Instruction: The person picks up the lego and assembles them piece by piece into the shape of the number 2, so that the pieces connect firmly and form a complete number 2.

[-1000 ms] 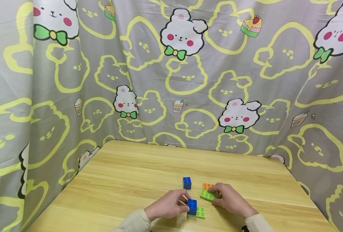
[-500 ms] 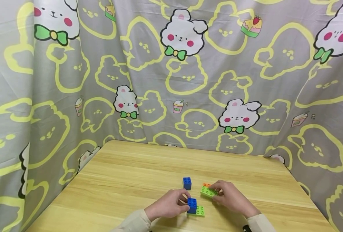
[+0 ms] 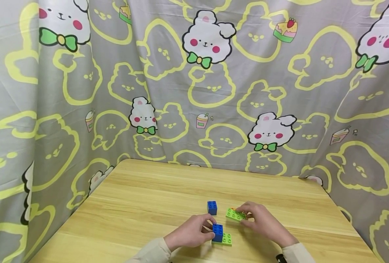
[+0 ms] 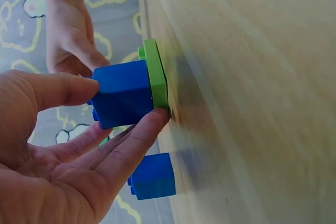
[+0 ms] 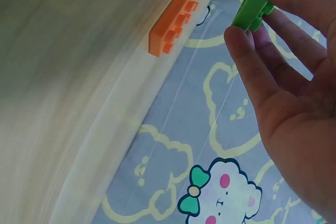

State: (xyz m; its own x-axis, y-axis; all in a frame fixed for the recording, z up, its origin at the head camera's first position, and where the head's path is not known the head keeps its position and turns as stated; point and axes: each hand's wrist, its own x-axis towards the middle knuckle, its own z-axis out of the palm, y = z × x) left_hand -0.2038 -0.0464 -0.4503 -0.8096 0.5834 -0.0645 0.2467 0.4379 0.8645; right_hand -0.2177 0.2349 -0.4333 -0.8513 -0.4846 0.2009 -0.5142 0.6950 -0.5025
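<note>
L. hand grips blue block on green base; r. hand pinches green plate, prob. pickup; next likely needs aligning.

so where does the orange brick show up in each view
Head: a sliver of the orange brick, lower right of centre, behind the green plate.
Left wrist: not visible.
Right wrist: the orange brick, upper middle, on the table.
Shared landmark: the right hand, seen in all three.
</note>
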